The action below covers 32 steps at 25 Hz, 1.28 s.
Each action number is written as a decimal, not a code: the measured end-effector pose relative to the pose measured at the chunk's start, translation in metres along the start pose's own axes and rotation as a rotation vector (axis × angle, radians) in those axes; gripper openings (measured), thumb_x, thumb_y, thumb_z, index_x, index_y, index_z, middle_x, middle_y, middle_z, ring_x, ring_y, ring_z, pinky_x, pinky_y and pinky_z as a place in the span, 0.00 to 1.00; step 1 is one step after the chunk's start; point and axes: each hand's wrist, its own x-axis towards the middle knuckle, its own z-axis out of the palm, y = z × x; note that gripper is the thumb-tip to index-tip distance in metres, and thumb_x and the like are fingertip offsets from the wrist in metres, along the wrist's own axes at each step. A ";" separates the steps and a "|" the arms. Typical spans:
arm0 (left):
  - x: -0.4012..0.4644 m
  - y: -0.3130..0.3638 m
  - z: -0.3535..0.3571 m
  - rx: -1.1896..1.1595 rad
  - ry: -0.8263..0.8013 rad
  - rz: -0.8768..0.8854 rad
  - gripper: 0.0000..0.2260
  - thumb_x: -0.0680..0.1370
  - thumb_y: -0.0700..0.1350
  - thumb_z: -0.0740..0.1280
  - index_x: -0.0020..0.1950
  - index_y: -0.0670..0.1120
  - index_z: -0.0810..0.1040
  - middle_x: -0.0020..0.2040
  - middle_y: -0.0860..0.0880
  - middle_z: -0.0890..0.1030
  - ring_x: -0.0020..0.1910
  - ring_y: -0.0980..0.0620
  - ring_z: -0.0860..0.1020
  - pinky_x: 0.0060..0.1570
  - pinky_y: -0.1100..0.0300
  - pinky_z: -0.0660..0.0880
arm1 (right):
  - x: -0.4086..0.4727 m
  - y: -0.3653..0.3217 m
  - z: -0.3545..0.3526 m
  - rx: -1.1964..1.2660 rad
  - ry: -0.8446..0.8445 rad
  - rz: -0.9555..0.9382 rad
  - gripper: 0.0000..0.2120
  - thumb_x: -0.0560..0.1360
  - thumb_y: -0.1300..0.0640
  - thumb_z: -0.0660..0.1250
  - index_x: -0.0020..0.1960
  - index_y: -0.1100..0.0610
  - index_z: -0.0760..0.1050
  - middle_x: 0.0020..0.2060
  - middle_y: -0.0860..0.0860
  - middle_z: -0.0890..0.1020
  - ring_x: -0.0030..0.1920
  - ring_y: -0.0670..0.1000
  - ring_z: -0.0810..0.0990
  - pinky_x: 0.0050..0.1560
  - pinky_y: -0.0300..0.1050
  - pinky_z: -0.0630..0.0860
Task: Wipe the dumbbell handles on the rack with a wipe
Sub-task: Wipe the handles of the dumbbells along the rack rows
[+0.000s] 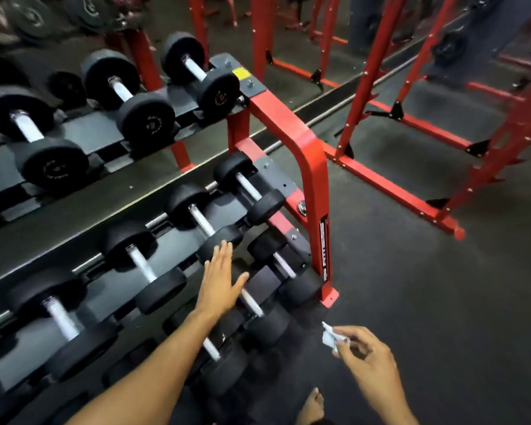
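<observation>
The right hand pinches the wipe, clear of the rack. The left hand, fingers straight, extends over the nearest dumbbell handle. No wiping contact is visible; judged progress: handles remain to be wiped.

I see black dumbbells with bare steel handles lying in rows across the red rack. The wipe is small, white and crumpled, low beside the rack's foot.

Left arm stretched forward, left hand flat, fingers straight together. Right hand lower, fingertips pinching a wipe.
</observation>
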 end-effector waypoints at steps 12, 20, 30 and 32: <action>0.132 -0.007 0.018 0.104 0.171 -0.352 0.35 0.84 0.57 0.59 0.82 0.45 0.43 0.82 0.50 0.43 0.81 0.52 0.40 0.79 0.51 0.40 | 0.305 -0.050 0.002 -0.265 -0.451 -0.276 0.15 0.74 0.64 0.69 0.46 0.44 0.81 0.46 0.43 0.82 0.43 0.48 0.81 0.47 0.49 0.79; 0.190 -0.014 0.023 0.095 0.198 -0.493 0.34 0.84 0.58 0.55 0.82 0.46 0.42 0.82 0.50 0.41 0.78 0.56 0.38 0.78 0.51 0.38 | 0.422 -0.095 0.028 -0.362 -0.584 -0.435 0.15 0.73 0.66 0.72 0.44 0.44 0.82 0.43 0.42 0.84 0.43 0.45 0.81 0.45 0.36 0.75; 0.266 -0.041 0.073 0.075 0.317 -0.954 0.35 0.82 0.66 0.47 0.83 0.47 0.47 0.83 0.51 0.50 0.81 0.51 0.48 0.77 0.40 0.48 | 0.554 -0.108 0.100 -0.507 -0.911 -0.672 0.12 0.76 0.61 0.69 0.47 0.43 0.80 0.46 0.38 0.81 0.49 0.41 0.81 0.49 0.32 0.75; 0.274 -0.046 0.087 0.217 0.386 -0.997 0.33 0.82 0.65 0.48 0.82 0.47 0.53 0.82 0.50 0.57 0.81 0.50 0.55 0.76 0.41 0.55 | 0.571 -0.100 0.115 -0.497 -0.945 -0.717 0.15 0.75 0.64 0.69 0.46 0.42 0.79 0.46 0.39 0.80 0.50 0.42 0.80 0.50 0.31 0.76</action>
